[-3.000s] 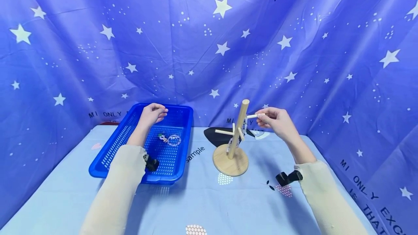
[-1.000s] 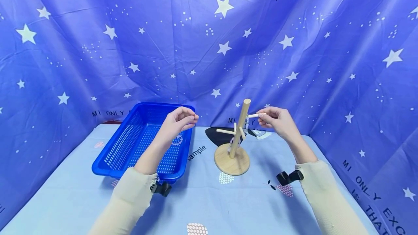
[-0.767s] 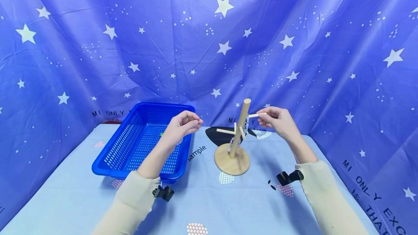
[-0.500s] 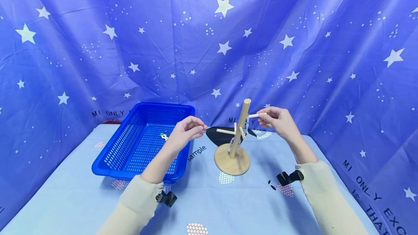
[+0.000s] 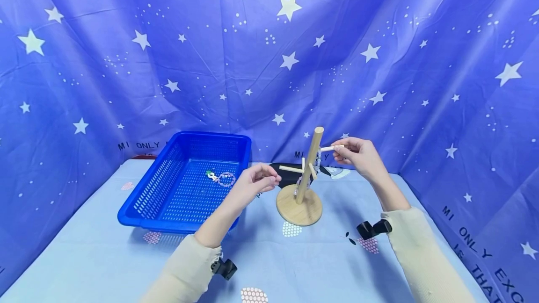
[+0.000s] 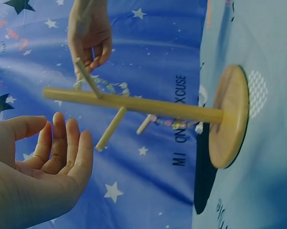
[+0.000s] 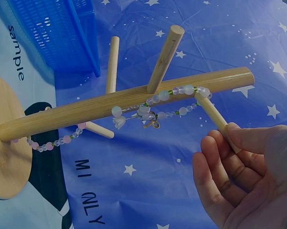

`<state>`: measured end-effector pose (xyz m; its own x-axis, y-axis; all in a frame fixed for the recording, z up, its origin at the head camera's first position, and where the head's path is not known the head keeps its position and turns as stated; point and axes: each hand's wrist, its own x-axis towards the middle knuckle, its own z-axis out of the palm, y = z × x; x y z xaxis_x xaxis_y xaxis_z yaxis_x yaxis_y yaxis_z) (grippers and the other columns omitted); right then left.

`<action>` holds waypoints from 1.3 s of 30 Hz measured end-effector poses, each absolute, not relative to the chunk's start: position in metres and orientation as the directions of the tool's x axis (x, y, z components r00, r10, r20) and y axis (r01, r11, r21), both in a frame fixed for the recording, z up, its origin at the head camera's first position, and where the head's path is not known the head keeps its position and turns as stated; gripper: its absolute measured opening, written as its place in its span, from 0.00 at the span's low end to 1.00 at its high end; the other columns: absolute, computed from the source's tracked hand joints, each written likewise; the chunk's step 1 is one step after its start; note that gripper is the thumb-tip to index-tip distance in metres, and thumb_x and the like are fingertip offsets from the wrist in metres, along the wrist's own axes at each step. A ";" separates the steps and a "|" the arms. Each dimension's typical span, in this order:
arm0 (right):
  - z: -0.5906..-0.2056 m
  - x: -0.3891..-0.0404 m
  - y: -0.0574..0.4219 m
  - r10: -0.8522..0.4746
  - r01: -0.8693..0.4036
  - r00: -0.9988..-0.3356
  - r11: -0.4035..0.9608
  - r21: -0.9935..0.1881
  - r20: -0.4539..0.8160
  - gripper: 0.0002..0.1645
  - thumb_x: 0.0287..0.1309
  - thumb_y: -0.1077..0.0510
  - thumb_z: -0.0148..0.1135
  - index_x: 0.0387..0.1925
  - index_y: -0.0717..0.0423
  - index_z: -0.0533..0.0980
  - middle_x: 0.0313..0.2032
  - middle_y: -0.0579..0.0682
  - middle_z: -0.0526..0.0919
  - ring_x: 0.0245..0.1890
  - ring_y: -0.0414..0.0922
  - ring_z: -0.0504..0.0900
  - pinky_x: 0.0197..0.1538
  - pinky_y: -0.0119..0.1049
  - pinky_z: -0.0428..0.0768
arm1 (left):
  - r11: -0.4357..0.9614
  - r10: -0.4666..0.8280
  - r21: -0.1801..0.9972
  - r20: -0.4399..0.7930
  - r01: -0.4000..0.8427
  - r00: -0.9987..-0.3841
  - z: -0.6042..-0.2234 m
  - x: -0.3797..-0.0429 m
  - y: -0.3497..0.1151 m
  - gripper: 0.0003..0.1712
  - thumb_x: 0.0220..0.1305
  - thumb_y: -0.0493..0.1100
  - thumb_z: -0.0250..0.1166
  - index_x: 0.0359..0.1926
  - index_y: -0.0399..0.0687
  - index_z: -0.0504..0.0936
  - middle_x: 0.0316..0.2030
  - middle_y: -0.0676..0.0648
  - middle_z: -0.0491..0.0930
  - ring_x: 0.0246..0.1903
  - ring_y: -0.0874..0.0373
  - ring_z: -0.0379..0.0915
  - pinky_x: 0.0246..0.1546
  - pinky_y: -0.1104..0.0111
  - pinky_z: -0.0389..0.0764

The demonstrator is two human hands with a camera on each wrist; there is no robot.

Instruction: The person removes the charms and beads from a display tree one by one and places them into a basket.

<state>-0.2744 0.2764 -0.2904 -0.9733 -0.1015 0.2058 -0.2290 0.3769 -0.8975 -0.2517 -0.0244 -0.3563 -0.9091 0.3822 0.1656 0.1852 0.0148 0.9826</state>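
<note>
A wooden peg stand (image 5: 309,167) stands upright on its round base. My right hand (image 5: 358,155) pinches the tip of its upper right peg (image 7: 215,112) between thumb and fingers. A beaded bracelet (image 7: 164,96) with pale beads and a small charm hangs on that peg. Lower down, a pink and clear beaded bracelet (image 7: 57,142) hangs on another peg. My left hand (image 5: 254,183) is left of the stand, fingers loosely bent and apart from the thumb, holding nothing in the left wrist view. Inside the blue basket (image 5: 139,221) lies a pink beaded bracelet (image 5: 227,180) with a white-and-green charm (image 5: 211,176).
The basket stands left of the stand on a pale blue printed cloth (image 5: 261,256). Behind hangs a blue star-patterned curtain (image 5: 236,69). A bare left peg (image 5: 290,169) sticks out towards my left hand. Black wrist cameras (image 5: 370,229) sit on both sleeves.
My left hand has moved right and nearer to me, from over the basket to beside the stand, uncovering the bracelet in the basket. My right hand keeps its pinch on the peg.
</note>
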 end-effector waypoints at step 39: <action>-0.291 -0.274 0.276 -0.085 -0.220 -0.976 0.386 -0.896 0.203 0.22 0.72 0.61 0.55 0.55 0.79 0.71 0.27 0.37 0.83 0.29 0.31 0.84 0.41 0.28 0.86 | -0.030 0.187 0.972 0.233 0.232 -0.954 -0.427 -0.273 0.042 0.13 0.64 0.31 0.62 0.49 0.29 0.78 0.48 0.31 0.83 0.45 0.50 0.81 0.49 0.71 0.81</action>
<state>-0.2743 0.2764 -0.2910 -0.9755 -0.0847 0.2028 -0.2198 0.3862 -0.8958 -0.2726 0.0417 -0.4274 -0.9543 0.1868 0.2334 0.2319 -0.0299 0.9723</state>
